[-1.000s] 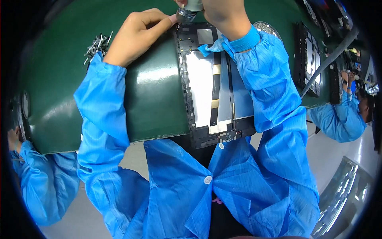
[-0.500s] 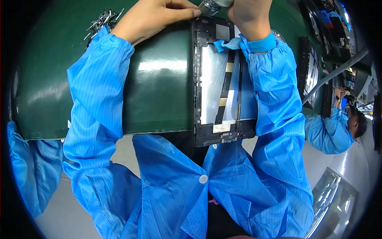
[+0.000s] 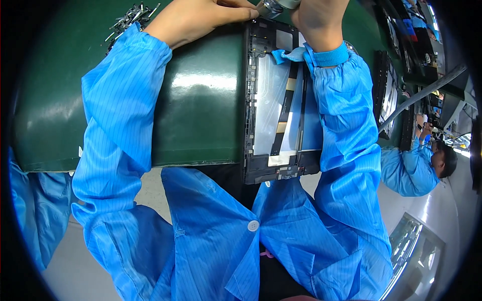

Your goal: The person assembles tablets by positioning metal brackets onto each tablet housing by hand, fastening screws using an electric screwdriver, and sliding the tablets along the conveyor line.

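A black-framed tablet-like panel (image 3: 283, 173) lies on the green table, its near end over the front edge. Its inside is silver, with a dark strip running down it. My left hand (image 3: 196, 20) reaches to the panel's far left corner, thumb and finger pinched together there; whatever is between them is hidden. Beside those fingertips is the metal nozzle of a cylindrical tool (image 3: 269, 8), angled down over the corner. My right hand (image 3: 319, 20) is closed around the tool's pale body, partly cut off by the top of the view. A blue wrist strap (image 3: 329, 56) circles my right wrist.
A heap of small black and silver strips (image 3: 131, 22) sits beyond my left forearm. More dark panels (image 3: 386, 95) stand to the right, near a grey bar (image 3: 422, 98). Another person in blue (image 3: 409, 170) sits at far right; blue clothing (image 3: 42, 215) shows at far left.
Both hands stay at the panel's far end, the left pinch and the tool nearly in place. The whole view has shifted slightly; the person at right appears lower and further left.
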The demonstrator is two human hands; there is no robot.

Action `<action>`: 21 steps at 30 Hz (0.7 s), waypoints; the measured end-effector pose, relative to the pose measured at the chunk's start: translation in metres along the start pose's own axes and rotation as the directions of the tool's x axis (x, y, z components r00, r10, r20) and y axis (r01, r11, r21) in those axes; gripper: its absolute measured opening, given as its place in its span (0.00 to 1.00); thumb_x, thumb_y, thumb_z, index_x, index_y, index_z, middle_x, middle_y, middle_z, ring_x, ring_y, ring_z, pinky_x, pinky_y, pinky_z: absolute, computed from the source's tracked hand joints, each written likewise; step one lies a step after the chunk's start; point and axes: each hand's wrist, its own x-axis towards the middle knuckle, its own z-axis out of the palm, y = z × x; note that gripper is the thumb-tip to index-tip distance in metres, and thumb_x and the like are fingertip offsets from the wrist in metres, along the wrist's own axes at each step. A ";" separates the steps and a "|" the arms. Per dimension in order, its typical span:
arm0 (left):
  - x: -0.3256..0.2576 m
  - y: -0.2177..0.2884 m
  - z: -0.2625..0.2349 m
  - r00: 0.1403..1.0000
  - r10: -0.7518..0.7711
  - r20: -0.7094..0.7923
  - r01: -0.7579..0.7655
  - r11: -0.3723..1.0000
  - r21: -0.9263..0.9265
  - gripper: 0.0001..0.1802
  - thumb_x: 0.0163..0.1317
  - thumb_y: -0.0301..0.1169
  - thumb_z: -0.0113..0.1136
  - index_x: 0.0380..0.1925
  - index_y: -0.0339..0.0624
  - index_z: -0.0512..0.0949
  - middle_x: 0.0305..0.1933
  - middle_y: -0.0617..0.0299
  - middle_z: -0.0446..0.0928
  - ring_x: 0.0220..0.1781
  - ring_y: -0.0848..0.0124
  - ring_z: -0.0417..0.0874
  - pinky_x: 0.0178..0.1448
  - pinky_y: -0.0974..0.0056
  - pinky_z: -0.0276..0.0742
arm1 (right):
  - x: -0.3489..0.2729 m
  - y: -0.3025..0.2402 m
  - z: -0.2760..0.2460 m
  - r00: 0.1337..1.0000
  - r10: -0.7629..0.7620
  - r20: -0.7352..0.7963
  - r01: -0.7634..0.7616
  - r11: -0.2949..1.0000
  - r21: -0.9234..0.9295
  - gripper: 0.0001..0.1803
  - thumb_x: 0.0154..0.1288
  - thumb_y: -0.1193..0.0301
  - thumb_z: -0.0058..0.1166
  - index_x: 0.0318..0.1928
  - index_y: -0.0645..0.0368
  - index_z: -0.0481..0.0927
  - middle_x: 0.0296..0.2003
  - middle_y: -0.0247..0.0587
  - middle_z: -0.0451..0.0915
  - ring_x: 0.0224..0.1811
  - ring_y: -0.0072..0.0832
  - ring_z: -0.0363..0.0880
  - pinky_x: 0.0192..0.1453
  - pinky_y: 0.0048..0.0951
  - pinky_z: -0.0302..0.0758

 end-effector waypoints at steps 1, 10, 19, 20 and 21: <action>0.000 -0.002 0.000 1.000 0.006 0.001 -0.006 1.000 -0.005 0.09 0.64 0.28 0.67 0.37 0.30 0.87 0.33 0.59 0.83 0.35 0.74 0.81 0.43 0.67 0.76 | 0.000 0.000 0.001 1.000 -0.005 -0.004 0.005 1.000 0.004 0.14 0.72 0.67 0.51 0.39 0.68 0.79 0.32 0.49 0.83 0.17 0.23 0.74 0.19 0.24 0.70; 0.000 0.004 -0.001 1.000 -0.008 0.010 0.007 0.998 0.057 0.10 0.65 0.29 0.67 0.39 0.30 0.86 0.32 0.60 0.84 0.35 0.75 0.81 0.42 0.68 0.76 | 0.003 -0.001 -0.004 0.998 0.032 0.058 -0.028 0.997 -0.077 0.14 0.73 0.69 0.51 0.34 0.68 0.81 0.23 0.42 0.81 0.14 0.22 0.72 0.18 0.24 0.70; 0.010 -0.029 -0.004 0.998 0.057 0.037 -0.063 0.974 0.216 0.12 0.68 0.32 0.62 0.43 0.33 0.86 0.40 0.58 0.84 0.43 0.71 0.83 0.57 0.67 0.76 | 0.003 0.002 0.002 0.999 0.009 -0.037 -0.007 0.999 0.042 0.13 0.71 0.71 0.54 0.30 0.67 0.82 0.18 0.38 0.78 0.12 0.20 0.72 0.16 0.24 0.67; 0.010 -0.029 -0.004 0.997 0.058 0.042 -0.065 0.976 0.208 0.12 0.68 0.31 0.62 0.43 0.33 0.86 0.39 0.58 0.84 0.43 0.71 0.83 0.57 0.67 0.76 | 0.003 0.003 0.001 1.000 0.009 -0.020 -0.008 0.999 0.031 0.14 0.71 0.71 0.55 0.29 0.67 0.82 0.16 0.37 0.77 0.12 0.20 0.72 0.16 0.24 0.67; 0.010 -0.027 -0.005 0.997 0.059 0.048 -0.068 0.975 0.211 0.12 0.68 0.31 0.62 0.43 0.33 0.86 0.39 0.58 0.84 0.43 0.71 0.83 0.57 0.67 0.76 | 0.004 0.003 0.000 1.000 0.009 -0.003 -0.009 1.000 0.022 0.14 0.71 0.71 0.55 0.28 0.67 0.82 0.15 0.37 0.77 0.12 0.20 0.71 0.16 0.24 0.67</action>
